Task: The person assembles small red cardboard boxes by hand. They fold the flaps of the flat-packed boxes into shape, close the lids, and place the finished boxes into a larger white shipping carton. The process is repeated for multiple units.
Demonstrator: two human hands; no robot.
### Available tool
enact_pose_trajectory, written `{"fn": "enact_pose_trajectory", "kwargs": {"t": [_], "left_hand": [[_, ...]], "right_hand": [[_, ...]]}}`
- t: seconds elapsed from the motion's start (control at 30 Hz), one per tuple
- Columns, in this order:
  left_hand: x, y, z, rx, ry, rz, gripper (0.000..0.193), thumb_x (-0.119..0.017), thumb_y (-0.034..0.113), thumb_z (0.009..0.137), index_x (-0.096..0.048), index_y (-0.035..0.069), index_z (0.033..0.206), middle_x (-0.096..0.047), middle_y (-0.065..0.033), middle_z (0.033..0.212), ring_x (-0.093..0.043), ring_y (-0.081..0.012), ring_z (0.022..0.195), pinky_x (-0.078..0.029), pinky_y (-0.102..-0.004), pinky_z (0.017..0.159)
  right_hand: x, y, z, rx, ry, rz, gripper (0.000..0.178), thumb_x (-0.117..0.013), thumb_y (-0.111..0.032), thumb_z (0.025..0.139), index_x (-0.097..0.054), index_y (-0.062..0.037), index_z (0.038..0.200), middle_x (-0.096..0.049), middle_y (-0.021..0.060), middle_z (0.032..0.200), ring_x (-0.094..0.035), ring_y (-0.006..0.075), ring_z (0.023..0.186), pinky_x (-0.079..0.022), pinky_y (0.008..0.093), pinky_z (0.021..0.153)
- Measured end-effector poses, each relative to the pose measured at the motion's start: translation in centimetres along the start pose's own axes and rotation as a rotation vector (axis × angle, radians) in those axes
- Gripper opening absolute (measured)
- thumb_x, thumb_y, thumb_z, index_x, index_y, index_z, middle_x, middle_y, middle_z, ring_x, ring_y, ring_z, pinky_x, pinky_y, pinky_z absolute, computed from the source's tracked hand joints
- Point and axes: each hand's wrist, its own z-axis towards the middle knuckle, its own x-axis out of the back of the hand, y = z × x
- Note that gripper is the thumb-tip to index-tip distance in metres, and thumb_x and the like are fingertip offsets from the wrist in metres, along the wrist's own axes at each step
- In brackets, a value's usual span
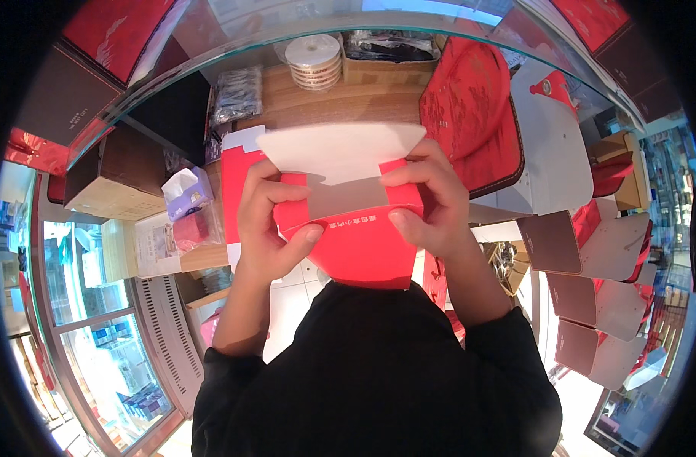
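Between my hands is a red cardboard box (363, 247) with a white inside, held up close in front of me. Its wide lid flap (340, 148) stands raised at the far side, and the box mouth faces up. My left hand (268, 217) grips the left end, fingers on the small red side flap and thumb on the front panel. On the right end, my right hand (435, 198) does the same, its fingertips on the other side flap and its thumb at the front edge. Just left of my left hand lies a flat red and white carton piece (237, 171).
On the wooden counter (279, 99) stand a stack of white ribbon spools (314, 61) and a carton of dark wrapped items (390, 57). A purple tissue pack (186, 192) and a brown box (116, 171) are at left. Red bags (470, 114) lie at right. A glass edge (287, 46) arches behind.
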Motion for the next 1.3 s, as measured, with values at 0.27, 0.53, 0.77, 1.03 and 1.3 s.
{"fn": "enact_pose_trajectory", "kwargs": {"t": [0.27, 0.53, 0.77, 1.03, 1.3], "left_hand": [[-1.3, 0.3, 0.4, 0.077, 0.207, -0.397, 0.057, -0.082, 0.016, 0.066, -0.051, 0.003, 0.111, -0.052, -0.0204, 0.118, -0.055, -0.0288, 0.105, -0.047, -0.038, 0.087], [-0.5, -1.0, 0.2, -0.014, 0.09, -0.178, 0.048, -0.084, 0.014, 0.059, -0.059, 0.004, 0.098, -0.054, -0.0183, 0.116, -0.055, -0.0295, 0.105, -0.046, -0.0378, 0.087], [0.0, 0.3, 1.1, 0.085, -0.076, -0.185, 0.059, -0.082, 0.021, 0.065, -0.054, 0.004, 0.114, -0.05, -0.016, 0.123, -0.052, -0.0313, 0.11, -0.043, -0.0392, 0.093], [-0.8, 0.6, 0.5, 0.412, -0.188, -0.259, 0.065, -0.079, 0.02, 0.07, -0.048, 0.004, 0.125, -0.05, -0.0149, 0.125, -0.051, -0.0285, 0.114, -0.041, -0.0357, 0.096], [-3.0, -0.8, 0.8, 0.377, -0.117, -0.441, 0.086, -0.081, 0.028, 0.068, -0.036, 0.005, 0.138, -0.051, -0.0185, 0.124, -0.05, -0.0298, 0.115, -0.04, -0.0389, 0.096]], "right_hand": [[-0.4, -0.4, -0.2, -0.217, 0.018, 0.206, 0.049, -0.075, -0.008, 0.071, -0.056, -0.0062, 0.116, -0.049, 0.0141, 0.123, -0.052, 0.025, 0.111, -0.045, 0.0364, 0.09], [0.7, 0.5, 0.2, -0.102, -0.179, 0.16, 0.043, -0.076, -0.009, 0.07, -0.057, -0.007, 0.109, -0.049, 0.0131, 0.126, -0.048, 0.0241, 0.116, -0.039, 0.0352, 0.096], [-0.2, 0.2, -0.4, -0.336, -0.136, 0.215, 0.037, -0.072, -0.009, 0.075, -0.056, -0.0044, 0.108, -0.049, 0.0167, 0.128, -0.05, 0.0225, 0.114, -0.041, 0.0354, 0.095], [0.6, -0.2, -0.4, -0.246, -0.238, -0.057, 0.045, -0.072, -0.009, 0.074, -0.057, -0.0051, 0.116, -0.054, 0.0137, 0.121, -0.053, 0.0251, 0.11, -0.042, 0.0341, 0.093], [0.8, -1.8, 2.2, -0.415, -0.528, -0.224, 0.06, -0.068, -0.016, 0.079, -0.046, -0.0076, 0.134, -0.056, 0.0133, 0.117, -0.055, 0.0238, 0.107, -0.042, 0.0318, 0.093]]}}
